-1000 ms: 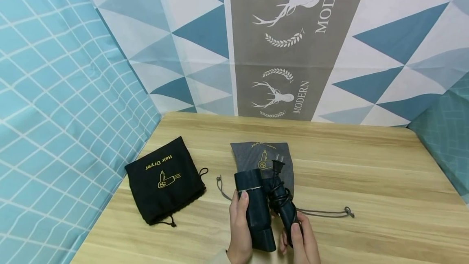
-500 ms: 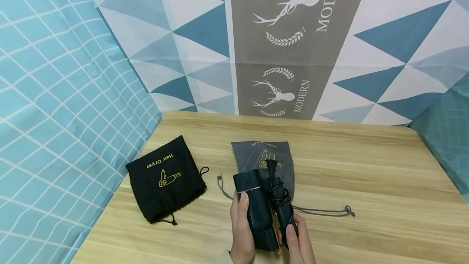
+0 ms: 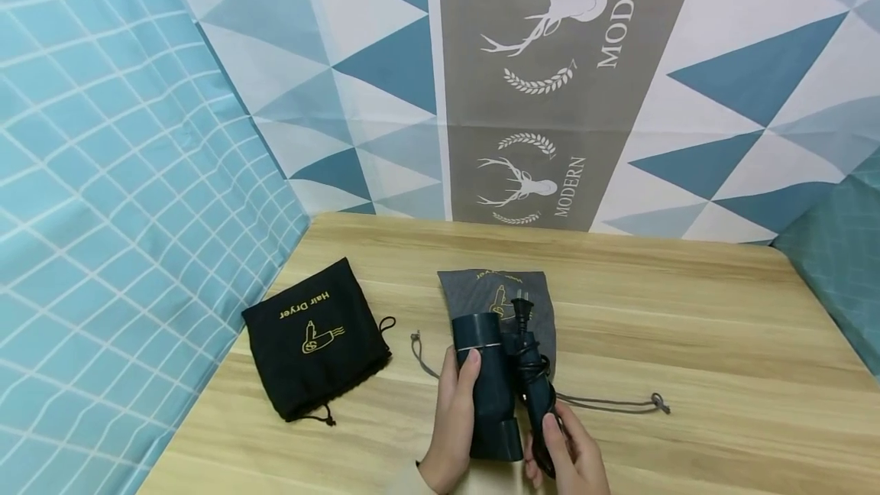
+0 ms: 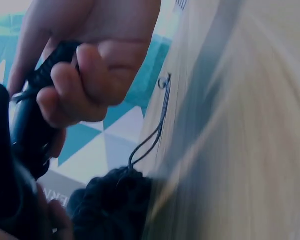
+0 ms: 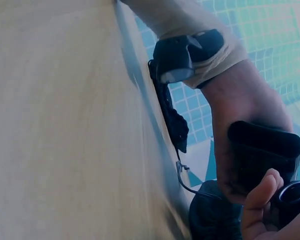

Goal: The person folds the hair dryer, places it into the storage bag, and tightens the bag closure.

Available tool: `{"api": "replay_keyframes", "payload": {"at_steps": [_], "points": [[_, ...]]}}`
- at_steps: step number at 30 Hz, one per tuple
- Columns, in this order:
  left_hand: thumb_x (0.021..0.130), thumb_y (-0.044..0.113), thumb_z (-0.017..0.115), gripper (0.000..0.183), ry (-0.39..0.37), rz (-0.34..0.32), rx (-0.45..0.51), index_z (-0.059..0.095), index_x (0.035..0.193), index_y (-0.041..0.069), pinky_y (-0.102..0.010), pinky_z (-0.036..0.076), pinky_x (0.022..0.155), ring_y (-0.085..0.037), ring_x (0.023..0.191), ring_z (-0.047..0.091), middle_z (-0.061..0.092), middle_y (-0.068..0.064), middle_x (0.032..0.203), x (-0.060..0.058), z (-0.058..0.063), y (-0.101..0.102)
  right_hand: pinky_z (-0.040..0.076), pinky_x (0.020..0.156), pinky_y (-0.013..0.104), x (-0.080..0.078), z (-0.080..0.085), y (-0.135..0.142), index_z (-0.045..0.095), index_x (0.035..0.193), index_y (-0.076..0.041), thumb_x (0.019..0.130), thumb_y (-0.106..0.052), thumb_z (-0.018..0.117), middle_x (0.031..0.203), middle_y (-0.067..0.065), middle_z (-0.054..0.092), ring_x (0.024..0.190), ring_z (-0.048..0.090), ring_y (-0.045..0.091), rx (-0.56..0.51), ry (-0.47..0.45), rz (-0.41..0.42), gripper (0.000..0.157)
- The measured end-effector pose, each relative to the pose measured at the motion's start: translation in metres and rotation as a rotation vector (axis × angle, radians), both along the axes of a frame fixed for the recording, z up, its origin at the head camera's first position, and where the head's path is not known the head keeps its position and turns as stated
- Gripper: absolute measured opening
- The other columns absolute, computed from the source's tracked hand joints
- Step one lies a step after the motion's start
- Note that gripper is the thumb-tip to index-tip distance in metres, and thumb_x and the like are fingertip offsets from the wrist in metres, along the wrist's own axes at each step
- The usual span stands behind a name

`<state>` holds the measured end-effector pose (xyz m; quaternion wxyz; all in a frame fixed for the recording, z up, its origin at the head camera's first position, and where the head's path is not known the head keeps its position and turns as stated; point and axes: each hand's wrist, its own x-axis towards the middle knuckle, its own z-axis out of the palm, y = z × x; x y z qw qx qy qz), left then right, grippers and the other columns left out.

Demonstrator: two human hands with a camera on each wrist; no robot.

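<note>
A dark navy hair dryer [image 3: 490,396] is held up over the near part of the table, its barrel and folded handle side by side. My left hand [image 3: 454,415] grips the barrel from the left, thumb on top. With curled fingers my right hand [image 3: 571,449] holds the lower end of the handle and the black cord [image 3: 532,373] wound around it. The two-pin plug [image 3: 522,304] points away from me. In the right wrist view the barrel's flat nozzle opening [image 5: 264,139] shows. Behind the dryer lies a grey drawstring pouch [image 3: 467,292], partly hidden by it.
On the left of the wooden table [image 3: 687,312] lies a black drawstring pouch [image 3: 316,342] printed "Hair Dryer". The grey pouch's drawstrings [image 3: 619,405] spread to both sides. Patterned cloths [image 3: 385,90] hang behind and at the left.
The plug and handle swing left, then back right. The dryer's barrel now stands more upright in the head view, and both hands keep hold of the dryer. The view shifts slightly.
</note>
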<state>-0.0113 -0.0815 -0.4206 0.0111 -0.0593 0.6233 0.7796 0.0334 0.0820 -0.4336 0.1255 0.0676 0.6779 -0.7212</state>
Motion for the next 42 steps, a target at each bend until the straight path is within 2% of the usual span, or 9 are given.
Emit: {"api": "replay_keyframes", "payload": {"at_steps": [8,13,16,21,26,29,32,35,42], "points": [[0.107,0.045,0.039,0.046,0.062,-0.127,-0.271,0.044,0.139,0.012,-0.035,0.044,0.094,-0.017,0.108,0.059,0.061,-0.006,0.120,-0.009,-0.009,-0.009,0.054,0.053,0.038,-0.005,-0.003,0.006,0.038,0.135,0.009,0.109,-0.042,0.035,0.080,0.016,0.059,0.060,0.059,0.024,0.026,0.013,-0.037,0.057],[0.109,0.045,0.032,0.044,0.141,-0.128,-0.484,0.059,0.104,0.011,-0.030,0.052,0.074,-0.020,0.077,0.063,0.064,-0.004,0.086,-0.014,-0.004,-0.023,0.053,0.054,0.036,-0.009,-0.003,0.011,0.035,0.138,0.010,0.109,-0.042,0.032,0.082,0.015,0.056,0.061,0.057,0.022,-0.019,0.001,-0.047,0.059],[0.109,0.043,0.034,0.045,0.168,-0.097,-0.523,0.060,0.090,0.011,-0.029,0.052,0.060,-0.027,0.058,0.062,0.061,-0.008,0.070,-0.016,0.001,-0.034,0.053,0.055,0.036,-0.012,-0.002,0.011,0.034,0.139,0.009,0.109,-0.043,0.033,0.083,0.014,0.055,0.062,0.055,0.021,-0.072,-0.023,-0.057,0.060],[0.106,0.041,0.047,0.035,0.220,-0.019,-0.646,0.066,0.100,0.012,-0.025,0.050,0.054,-0.019,0.052,0.061,0.065,-0.005,0.072,-0.015,0.008,-0.056,0.052,0.054,0.034,-0.012,-0.004,0.014,0.047,0.131,-0.002,0.108,-0.044,0.037,0.082,0.013,0.055,0.062,0.055,0.019,-0.141,0.003,-0.034,0.049],[0.100,0.030,0.063,0.015,0.326,0.069,-0.866,0.068,0.096,0.016,-0.021,0.047,0.053,-0.003,0.054,0.054,0.061,0.011,0.071,-0.010,0.011,-0.080,0.050,0.054,0.031,-0.011,-0.008,0.020,0.059,0.111,-0.023,0.107,-0.043,0.039,0.082,0.013,0.053,0.061,0.054,0.019,-0.189,0.005,-0.012,0.029],[0.093,0.018,0.071,0.005,0.394,0.145,-1.031,0.068,0.093,0.015,-0.020,0.046,0.053,-0.001,0.058,0.052,0.058,0.013,0.072,-0.008,0.012,-0.096,0.050,0.054,0.031,-0.010,-0.010,0.021,0.059,0.111,-0.020,0.107,-0.044,0.039,0.081,0.012,0.053,0.060,0.054,0.019,-0.205,-0.009,0.013,0.031],[0.087,0.013,0.077,0.010,0.428,0.186,-1.231,0.068,0.093,0.012,-0.023,0.047,0.059,-0.007,0.067,0.054,0.059,0.007,0.077,-0.009,0.015,-0.117,0.047,0.050,0.026,-0.007,-0.012,0.022,0.058,0.111,-0.021,0.107,-0.047,0.038,0.082,0.010,0.055,0.060,0.056,0.018,-0.212,-0.033,0.064,0.033],[0.084,0.015,0.079,0.016,0.392,0.148,-1.415,0.068,0.094,0.009,-0.032,0.050,0.064,-0.017,0.078,0.058,0.062,-0.002,0.085,-0.008,0.017,-0.143,0.044,0.049,0.022,-0.004,-0.015,0.023,0.060,0.108,-0.029,0.106,-0.048,0.038,0.082,0.008,0.056,0.060,0.058,0.016,-0.223,-0.048,0.113,0.029],[0.077,0.019,0.084,0.046,0.059,-0.103,-1.692,0.061,0.112,0.000,-0.048,0.050,0.061,-0.037,0.087,0.055,0.056,-0.022,0.101,0.011,0.017,-0.201,0.045,0.052,0.020,-0.006,-0.017,0.022,0.065,0.110,-0.041,0.108,-0.043,0.038,0.083,0.006,0.056,0.062,0.058,0.014,-0.292,-0.029,0.200,0.027]]}}
